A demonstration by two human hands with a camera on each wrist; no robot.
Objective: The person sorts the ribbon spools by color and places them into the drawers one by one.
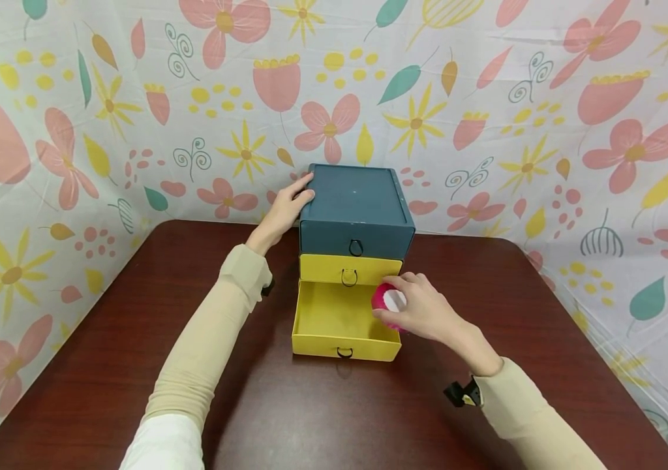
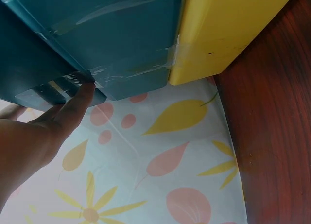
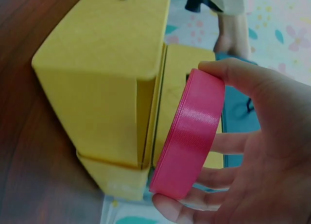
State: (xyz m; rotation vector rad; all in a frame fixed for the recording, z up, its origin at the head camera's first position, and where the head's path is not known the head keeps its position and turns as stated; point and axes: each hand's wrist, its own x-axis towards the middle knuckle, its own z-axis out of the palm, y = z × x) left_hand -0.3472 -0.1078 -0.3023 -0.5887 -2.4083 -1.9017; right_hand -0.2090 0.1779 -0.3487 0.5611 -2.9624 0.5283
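Observation:
A roll of pink ribbon (image 3: 192, 134) with a white core is gripped between the thumb and fingers of my right hand (image 1: 430, 310). In the head view it overlaps the right side of a pulled-out yellow drawer (image 1: 328, 313), whose visible floor is bare. This drawer is the lowest of a small drawer cabinet (image 1: 354, 192) with a dark blue top, a blue drawer and another yellow drawer (image 1: 316, 267) above. My left hand (image 1: 287, 209) rests on the cabinet's upper left edge; the left wrist view shows its fingers (image 2: 77, 105) against the blue side.
The cabinet stands on a dark reddish wooden table (image 1: 240, 405), near its back edge. Behind it and along the sides hangs a white cloth (image 1: 475, 104) printed with flowers and leaves. Small dark loops (image 1: 344, 353) serve as pulls on the drawers.

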